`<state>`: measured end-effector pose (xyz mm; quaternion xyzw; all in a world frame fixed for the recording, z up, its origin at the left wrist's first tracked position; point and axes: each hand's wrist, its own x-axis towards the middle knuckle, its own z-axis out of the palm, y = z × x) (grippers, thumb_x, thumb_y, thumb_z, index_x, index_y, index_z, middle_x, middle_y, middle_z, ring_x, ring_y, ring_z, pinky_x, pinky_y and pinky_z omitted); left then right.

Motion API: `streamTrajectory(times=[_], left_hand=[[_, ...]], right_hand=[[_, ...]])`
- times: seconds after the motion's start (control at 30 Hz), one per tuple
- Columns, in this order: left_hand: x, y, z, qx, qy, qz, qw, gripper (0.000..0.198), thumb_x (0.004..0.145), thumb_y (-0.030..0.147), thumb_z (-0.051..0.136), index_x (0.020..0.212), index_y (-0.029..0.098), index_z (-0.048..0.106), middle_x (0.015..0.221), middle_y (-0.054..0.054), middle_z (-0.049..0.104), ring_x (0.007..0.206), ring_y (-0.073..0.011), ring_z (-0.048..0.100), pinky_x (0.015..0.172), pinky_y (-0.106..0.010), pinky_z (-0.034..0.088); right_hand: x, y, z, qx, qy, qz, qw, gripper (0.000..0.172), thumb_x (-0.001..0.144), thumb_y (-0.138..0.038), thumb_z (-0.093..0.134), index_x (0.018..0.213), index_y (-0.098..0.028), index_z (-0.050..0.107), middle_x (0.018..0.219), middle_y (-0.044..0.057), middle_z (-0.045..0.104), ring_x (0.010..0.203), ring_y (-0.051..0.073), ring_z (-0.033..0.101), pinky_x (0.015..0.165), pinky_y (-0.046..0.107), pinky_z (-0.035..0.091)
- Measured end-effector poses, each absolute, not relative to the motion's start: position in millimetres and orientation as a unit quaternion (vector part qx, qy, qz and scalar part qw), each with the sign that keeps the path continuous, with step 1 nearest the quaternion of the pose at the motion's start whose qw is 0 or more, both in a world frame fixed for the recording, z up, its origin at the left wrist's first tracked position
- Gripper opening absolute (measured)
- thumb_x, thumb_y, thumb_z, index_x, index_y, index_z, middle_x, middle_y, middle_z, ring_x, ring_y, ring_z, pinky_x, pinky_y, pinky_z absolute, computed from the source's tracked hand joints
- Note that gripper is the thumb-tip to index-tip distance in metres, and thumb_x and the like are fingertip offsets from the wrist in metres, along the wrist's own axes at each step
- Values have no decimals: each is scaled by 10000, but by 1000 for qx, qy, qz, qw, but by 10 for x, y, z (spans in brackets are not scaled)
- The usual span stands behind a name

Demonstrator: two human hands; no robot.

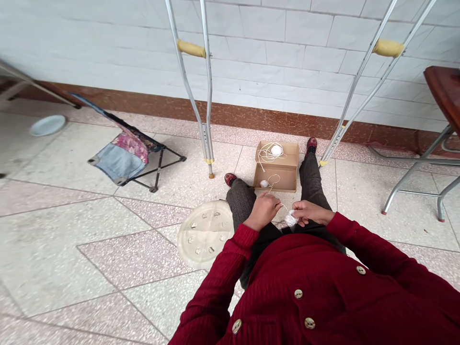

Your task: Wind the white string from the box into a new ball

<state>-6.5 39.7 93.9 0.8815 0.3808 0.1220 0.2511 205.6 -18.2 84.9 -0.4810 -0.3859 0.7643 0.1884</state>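
My right hand [309, 213] is closed around a small ball of white yarn [290, 219] above my lap. A strand runs from this ball to my left hand [264, 211], whose fingers are pinched on the yarn. Past my hands, on the floor between my feet, an opened cardboard box [287, 179] has two compartments. A larger white yarn ball [276, 150] with loose loops lies in the far one. In the near one there is a smaller white clump of yarn [264, 183], with a strand rising toward my left hand.
Two metal crutches [208, 129] [339, 129] lean at the tiled wall. A folding stool [122, 158] stands on the left, with a pale basin [48, 125] beyond it. Beside my left leg is a round cream-coloured cover [204, 235]. A metal-legged chair [417, 179] is at right.
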Motion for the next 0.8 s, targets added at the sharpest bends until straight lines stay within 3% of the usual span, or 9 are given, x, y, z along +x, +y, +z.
streamTrajectory(times=[0.17, 0.3, 0.4, 0.5, 0.67, 0.73, 0.8], left_hand=[[115, 290, 1029, 850, 416, 140, 290, 326, 932, 267, 514, 658, 178, 665, 665, -41, 665, 680, -168, 584, 968, -355, 394], [169, 73, 966, 786, 442, 144, 408, 399, 960, 309, 423, 663, 176, 654, 624, -8, 619, 637, -147, 554, 693, -251, 415], [115, -7, 886, 759, 426, 150, 469, 409, 968, 325, 393, 705, 167, 664, 600, 14, 585, 599, -129, 521, 617, -228, 380], [32, 52, 819, 778, 403, 137, 462, 373, 959, 308, 424, 725, 165, 678, 643, -2, 619, 647, -142, 550, 648, -231, 397], [-35, 320, 869, 859, 370, 121, 334, 309, 945, 296, 502, 715, 178, 672, 727, -40, 677, 770, -181, 601, 931, -343, 402], [1, 378, 947, 875, 362, 119, 297, 299, 929, 281, 526, 686, 176, 665, 726, -56, 681, 759, -186, 602, 995, -382, 367], [72, 362, 1019, 876, 371, 121, 282, 317, 919, 272, 527, 644, 176, 653, 692, -67, 669, 727, -188, 592, 976, -379, 378]], right_hand=[[2004, -42, 544, -618, -330, 638, 320, 275, 648, -249, 739, 656, -201, 468, 371, -72, 491, 299, 74, 427, 317, 167, 234], [1951, 177, 672, -606, -291, 625, 397, 314, 716, -396, 681, 701, -209, 430, 507, -42, 547, 405, 77, 497, 356, 170, 260], [1976, 205, 908, -547, -269, 666, 430, 278, 717, -386, 665, 749, -202, 461, 577, -29, 568, 457, 81, 524, 358, 169, 236], [2051, 47, 1111, -461, -293, 750, 373, 206, 713, -309, 665, 788, -184, 519, 581, -29, 582, 421, 72, 510, 336, 164, 202], [2126, -278, 1046, -394, -370, 832, 126, 131, 693, -227, 656, 766, -149, 581, 580, 12, 649, 395, 84, 540, 334, 151, 305], [2099, -282, 890, -476, -360, 787, 158, 146, 647, -211, 692, 702, -151, 570, 535, 13, 639, 360, 91, 524, 324, 164, 331], [2055, -187, 738, -569, -321, 713, 254, 210, 616, -219, 725, 637, -177, 520, 441, -20, 571, 325, 96, 495, 306, 172, 322]])
